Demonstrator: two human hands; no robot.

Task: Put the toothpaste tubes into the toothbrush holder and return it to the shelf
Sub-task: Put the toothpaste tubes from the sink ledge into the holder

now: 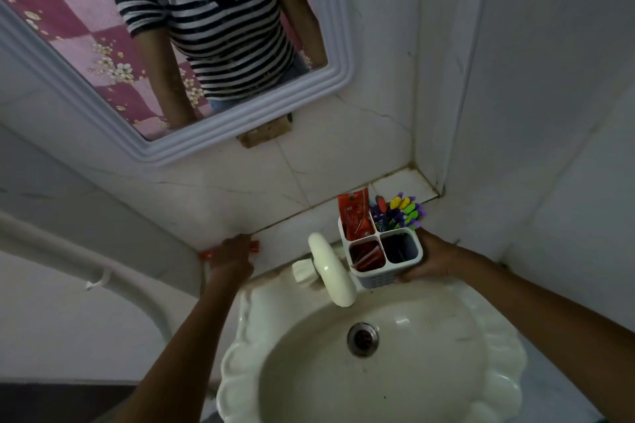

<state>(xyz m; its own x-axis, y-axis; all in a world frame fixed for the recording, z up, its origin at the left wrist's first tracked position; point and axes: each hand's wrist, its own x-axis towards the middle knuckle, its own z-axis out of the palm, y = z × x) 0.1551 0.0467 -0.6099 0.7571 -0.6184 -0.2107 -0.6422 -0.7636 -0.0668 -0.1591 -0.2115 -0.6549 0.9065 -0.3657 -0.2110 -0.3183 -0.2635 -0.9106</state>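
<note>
A white four-compartment toothbrush holder [385,273] is held just above the back of the sink by my right hand [431,259], which grips its right side. One red toothpaste tube [355,216] stands in its far left compartment and another red tube [367,256] lies low in the near left one. Colourful toothbrushes [403,213] fill the far right compartment. My left hand [233,259] rests on a third red toothpaste tube [255,245] lying on the tiled shelf [295,233]; only its two ends show beside my fingers.
A cream tap [331,268] rises between my two hands over the white scalloped sink [247,371]. A white-framed mirror [240,113] hangs on the tiled wall above. A white pipe with a hook [103,280] runs at the left.
</note>
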